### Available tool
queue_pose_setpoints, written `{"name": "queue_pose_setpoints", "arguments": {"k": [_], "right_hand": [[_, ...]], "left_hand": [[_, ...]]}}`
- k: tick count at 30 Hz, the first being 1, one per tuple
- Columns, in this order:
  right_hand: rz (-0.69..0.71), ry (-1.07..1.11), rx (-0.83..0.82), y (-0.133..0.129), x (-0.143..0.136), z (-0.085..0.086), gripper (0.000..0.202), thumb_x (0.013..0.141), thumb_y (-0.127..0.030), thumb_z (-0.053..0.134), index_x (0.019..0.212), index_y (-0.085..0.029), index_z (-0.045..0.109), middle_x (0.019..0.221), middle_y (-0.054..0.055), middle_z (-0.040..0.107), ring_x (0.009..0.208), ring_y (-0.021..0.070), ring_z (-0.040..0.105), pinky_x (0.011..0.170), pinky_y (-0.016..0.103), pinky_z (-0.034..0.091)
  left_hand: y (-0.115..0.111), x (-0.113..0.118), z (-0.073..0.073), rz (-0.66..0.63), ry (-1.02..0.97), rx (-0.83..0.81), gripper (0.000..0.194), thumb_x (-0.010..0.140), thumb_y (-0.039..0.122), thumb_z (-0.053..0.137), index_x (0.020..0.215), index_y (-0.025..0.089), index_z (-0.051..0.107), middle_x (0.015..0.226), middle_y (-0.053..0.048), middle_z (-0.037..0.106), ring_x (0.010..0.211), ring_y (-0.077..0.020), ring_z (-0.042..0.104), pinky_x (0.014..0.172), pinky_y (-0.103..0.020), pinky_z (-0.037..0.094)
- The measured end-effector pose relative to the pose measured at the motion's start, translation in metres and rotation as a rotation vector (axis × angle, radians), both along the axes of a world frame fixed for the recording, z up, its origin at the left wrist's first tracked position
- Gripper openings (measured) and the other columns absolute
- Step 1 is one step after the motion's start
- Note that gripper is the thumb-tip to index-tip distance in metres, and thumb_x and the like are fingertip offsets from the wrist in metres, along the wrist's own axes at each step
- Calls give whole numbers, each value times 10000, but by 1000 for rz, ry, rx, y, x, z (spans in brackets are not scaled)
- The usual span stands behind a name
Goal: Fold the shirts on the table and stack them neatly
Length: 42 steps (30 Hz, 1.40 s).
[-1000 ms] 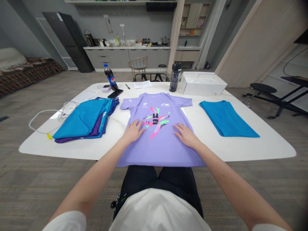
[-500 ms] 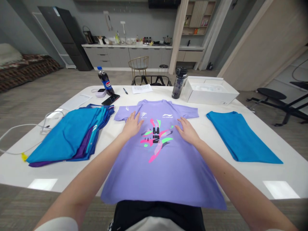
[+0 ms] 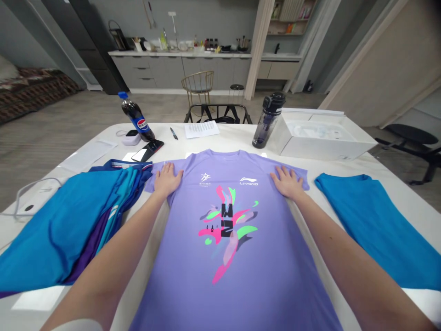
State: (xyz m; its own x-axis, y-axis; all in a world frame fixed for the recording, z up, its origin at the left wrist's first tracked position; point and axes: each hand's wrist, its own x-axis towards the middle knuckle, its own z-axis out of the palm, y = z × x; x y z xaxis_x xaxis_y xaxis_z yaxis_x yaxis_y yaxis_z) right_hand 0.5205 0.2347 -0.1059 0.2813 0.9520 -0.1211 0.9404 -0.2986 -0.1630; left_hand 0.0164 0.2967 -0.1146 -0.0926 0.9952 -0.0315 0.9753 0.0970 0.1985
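Note:
A purple T-shirt (image 3: 193, 257) lies spread face up on the white table, its collar away from me, with a colourful print and white logos on the front. My left hand (image 3: 167, 180) rests flat on its left sleeve, fingers stretched out. On the right sleeve, near the shoulder, lies my right hand (image 3: 287, 182) with its fingers spread. A pile of blue and purple clothes (image 3: 72, 211) is beside my left forearm. To the right of my right arm lies a folded blue garment (image 3: 382, 220).
Toward the table's far side stand a cola bottle (image 3: 138, 118), a dark water bottle (image 3: 268, 120) and an open white box (image 3: 320, 142). A phone (image 3: 148, 150), a pen (image 3: 173, 134) and a printed sheet (image 3: 201, 129) lie there too. A cable (image 3: 34, 182) runs along the left.
Both hands have moved outward from the shirt's chest onto its sleeves. The view has come closer to the table, and the shirt looks larger.

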Motion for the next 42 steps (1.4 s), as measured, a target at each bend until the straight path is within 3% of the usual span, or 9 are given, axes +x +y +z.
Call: {"name": "queue_pose_setpoints", "arguments": {"k": [5, 8, 11, 14, 21, 28, 32, 35, 42], "right_hand": [[-189, -65, -50, 13, -4, 15, 898, 950, -757, 140, 1610, -176, 325, 1668, 199, 244, 1499, 506, 197, 1126, 796, 76], [8, -99, 31, 31, -39, 21, 888, 977, -709, 156, 1603, -98, 312, 1660, 218, 250, 1520, 451, 186, 1180, 719, 91], [255, -20, 5, 49, -81, 18, 773, 997, -681, 136, 1625, -254, 279, 1699, 92, 201, 1539, 382, 182, 1179, 709, 149], [190, -22, -40, 68, -107, 9, 773, 969, -739, 107, 1631, -357, 225, 1713, 36, 147, 1545, 419, 118, 1110, 816, 86], [164, -19, 20, 102, -98, -3, 815, 942, -780, 91, 1630, -365, 228, 1715, 8, 132, 1550, 423, 64, 1105, 823, 15], [182, -39, 86, 100, -100, 2, 756, 978, -727, 149, 1621, -347, 267, 1702, 48, 200, 1543, 412, 118, 1113, 819, 56], [222, -96, 222, 80, -114, 18, 669, 1038, -589, 131, 1610, -287, 302, 1687, 79, 246, 1540, 344, 177, 1156, 764, 95], [267, -58, 237, 40, -128, 22, 648, 1052, -545, 103, 1601, -280, 323, 1689, 71, 242, 1540, 318, 198, 1174, 726, 143], [379, -23, 108, -80, -121, 6, 664, 1026, -653, 209, 1604, -344, 317, 1694, 49, 226, 1551, 334, 177, 1185, 716, 88]], "left_hand": [[4, 33, 15, 33, 49, 85, 747, 1012, 545, 240, 1599, 86, 282, 1674, -190, 232, 1557, -337, 201, 1241, -609, 152], [10, 70, 23, -199, 88, 187, 679, 1032, 499, 230, 1611, 147, 279, 1686, -140, 231, 1563, -308, 188, 1255, -573, 136], [27, 103, 21, -389, 76, 73, 641, 1035, 521, 223, 1600, 240, 332, 1686, -67, 260, 1560, -290, 202, 1257, -555, 145], [48, 124, 14, -299, 37, -56, 665, 1020, 573, 203, 1609, 284, 311, 1696, -41, 228, 1561, -308, 195, 1242, -594, 154], [72, 134, 9, -198, 22, -22, 675, 993, 619, 185, 1609, 360, 285, 1703, -3, 191, 1574, -305, 133, 1215, -690, 63], [70, 133, 9, -226, 25, 32, 669, 1009, 603, 173, 1603, 329, 311, 1696, -42, 222, 1567, -315, 160, 1199, -723, 43], [43, 144, 26, -291, 11, 164, 618, 1044, 466, 177, 1598, 243, 336, 1667, -89, 303, 1550, -276, 235, 1248, -625, 41], [-2, 147, 32, -356, -43, 161, 612, 1047, 490, 198, 1586, 253, 364, 1666, -93, 305, 1545, -296, 250, 1246, -609, 126], [-125, 126, 17, -500, -32, 56, 650, 1015, 625, 277, 1587, 325, 355, 1683, -59, 260, 1557, -313, 212, 1242, -633, 110]]}}
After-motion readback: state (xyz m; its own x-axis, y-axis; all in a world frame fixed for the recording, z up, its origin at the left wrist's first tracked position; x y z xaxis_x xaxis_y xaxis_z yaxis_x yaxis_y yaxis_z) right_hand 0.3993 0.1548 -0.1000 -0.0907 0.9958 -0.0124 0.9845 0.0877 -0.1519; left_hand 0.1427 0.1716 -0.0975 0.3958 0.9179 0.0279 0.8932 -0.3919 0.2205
